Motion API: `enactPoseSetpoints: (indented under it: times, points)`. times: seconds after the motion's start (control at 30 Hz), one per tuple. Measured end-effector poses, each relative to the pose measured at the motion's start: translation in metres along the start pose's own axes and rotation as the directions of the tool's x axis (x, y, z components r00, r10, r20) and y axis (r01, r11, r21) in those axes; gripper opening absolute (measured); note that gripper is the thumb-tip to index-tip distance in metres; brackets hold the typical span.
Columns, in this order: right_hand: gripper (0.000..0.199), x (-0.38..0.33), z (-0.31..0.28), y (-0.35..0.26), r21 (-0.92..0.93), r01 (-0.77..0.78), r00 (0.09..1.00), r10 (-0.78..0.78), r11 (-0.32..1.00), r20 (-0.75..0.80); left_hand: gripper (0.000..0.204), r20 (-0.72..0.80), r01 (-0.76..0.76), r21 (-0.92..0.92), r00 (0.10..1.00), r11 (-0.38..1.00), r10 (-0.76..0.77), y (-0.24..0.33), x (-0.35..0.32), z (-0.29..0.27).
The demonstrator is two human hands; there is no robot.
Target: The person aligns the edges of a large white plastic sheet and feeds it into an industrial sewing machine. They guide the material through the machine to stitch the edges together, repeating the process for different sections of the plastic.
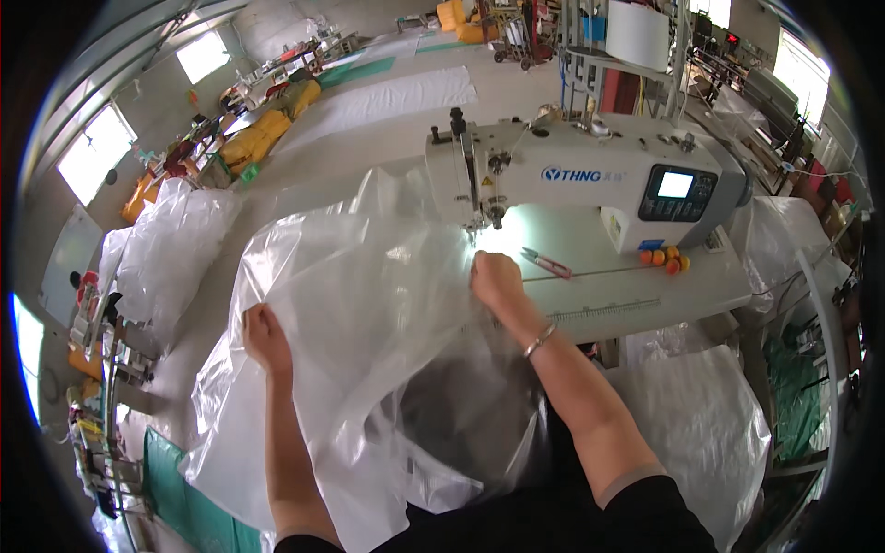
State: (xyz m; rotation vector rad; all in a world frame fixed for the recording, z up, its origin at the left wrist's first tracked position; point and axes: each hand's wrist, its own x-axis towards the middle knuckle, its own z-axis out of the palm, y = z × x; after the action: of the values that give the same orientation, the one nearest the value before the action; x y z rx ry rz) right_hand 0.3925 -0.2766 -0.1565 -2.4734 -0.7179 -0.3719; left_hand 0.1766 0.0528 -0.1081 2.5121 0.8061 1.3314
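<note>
A long workshop, with a pale floor (pixel 396 129) and daylight windows (pixel 95 155) along its walls, spreads out behind the white sewing machine (pixel 572 175); a heap of clear plastic (pixel 175 253) lies well to the left of the machine, and more loose plastic (pixel 691 424) hangs in front of it; on the machine's bed (pixel 608 290), under its arm, lie a pair of snips (pixel 547 264) and a cluster of small orange and yellow balls (pixel 664 258).

The clear plastic sheet (pixel 341 267) spreads from the needle end of the machine out to its left, and falls toward the person's lap; the left hand (pixel 265 336), well left of the machine, has its fingers curled together, pinching the sheet near its outer side; the right hand (pixel 498 281) is closed on the sheet's edge just in front of the needle, though its fingertips are partly hidden.

To do this well, I would keep the edge flat and square to the needle; let the left hand carry the slack without tugging; keep the right fingertips clear of the needle, and the snips away from the sheet's path.
</note>
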Motion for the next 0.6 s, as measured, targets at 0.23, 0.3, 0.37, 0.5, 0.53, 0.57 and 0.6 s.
enactPoseSetpoints:
  times: [0.23, 0.3, 0.37, 0.5, 0.53, 0.57, 0.6]
  points:
    - [0.065, -0.066, -0.057, 0.021, 0.710, -0.233, 0.973, 0.163, 0.665, 0.166, 0.047, 0.242, -0.145, -0.432, 0.932, 0.890, 0.269, 0.123, -0.080, -0.086]
    - [0.067, -0.106, -0.076, 0.025, 0.655, -0.230, 0.973, 0.194, 0.720, 0.128, 0.059, 0.413, -0.074, -0.561, 0.838, 0.824, 0.356, 0.159, -0.144, -0.129]
    - [0.066, -0.148, -0.084, 0.025, 0.688, -0.263, 0.962, 0.234, 0.677, 0.138, 0.057, 0.484, -0.168, -0.524, 0.748, 0.835, 0.454, 0.181, -0.203, -0.150]
    - [0.051, -0.239, -0.108, 0.019, 0.719, -0.429, 0.902, 0.303, 0.547, 0.308, 0.054, 0.575, -0.230, -0.276, 0.738, 0.933, 0.352, 0.139, -0.278, -0.137]
    - [0.043, -0.261, -0.110, 0.023, 0.734, -0.500, 0.864, 0.330, 0.460, 0.381, 0.054, 0.592, -0.263, -0.231, 0.726, 0.937, 0.349, 0.126, -0.287, -0.137]
    - [0.035, -0.281, -0.109, 0.025, 0.738, -0.566, 0.820, 0.342, 0.367, 0.459, 0.054, 0.611, -0.292, -0.178, 0.716, 0.940, 0.338, 0.114, -0.295, -0.138]
    - [0.032, -0.299, -0.109, 0.023, 0.739, -0.605, 0.782, 0.397, 0.298, 0.480, 0.044, 0.572, -0.304, -0.157, 0.748, 0.940, 0.337, 0.106, -0.302, -0.141]
